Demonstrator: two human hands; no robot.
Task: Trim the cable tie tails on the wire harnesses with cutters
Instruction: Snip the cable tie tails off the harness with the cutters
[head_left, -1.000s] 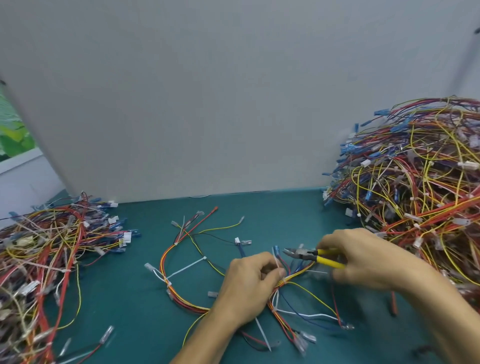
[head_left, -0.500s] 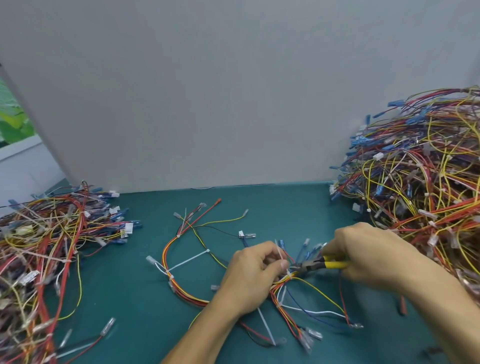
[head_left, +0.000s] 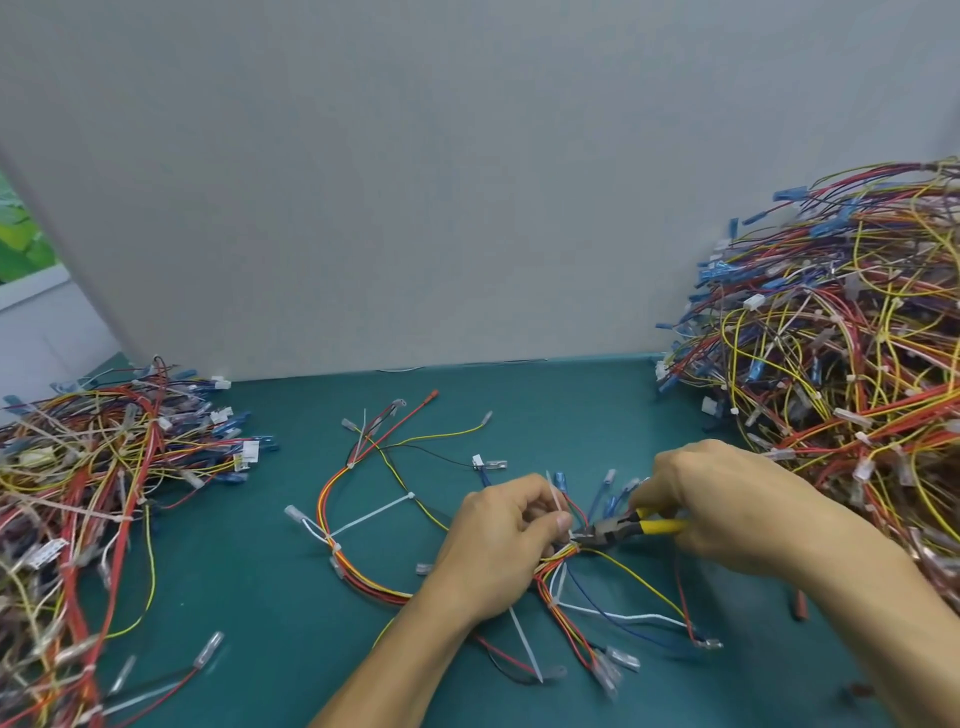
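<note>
A wire harness (head_left: 358, 569) of red, orange and yellow wires lies spread on the green mat in the middle. My left hand (head_left: 506, 545) grips its bundle near a white cable tie whose tail (head_left: 555, 496) sticks up past my fingers. My right hand (head_left: 727, 512) grips the yellow-handled cutters (head_left: 623, 531). Their dark jaws point left and sit at the tie beside my left thumb. Other white tie tails (head_left: 371, 516) (head_left: 525, 644) stick out along the same harness.
A large heap of harnesses (head_left: 841, 374) rises at the right, close behind my right hand. A flatter pile of harnesses (head_left: 88, 499) covers the left side. A grey partition (head_left: 415, 182) stands along the back of the green mat (head_left: 270, 623).
The cutters have moved left and down, from above the harness to the tie beside my left thumb. My left hand has kept its hold on the bundle.
</note>
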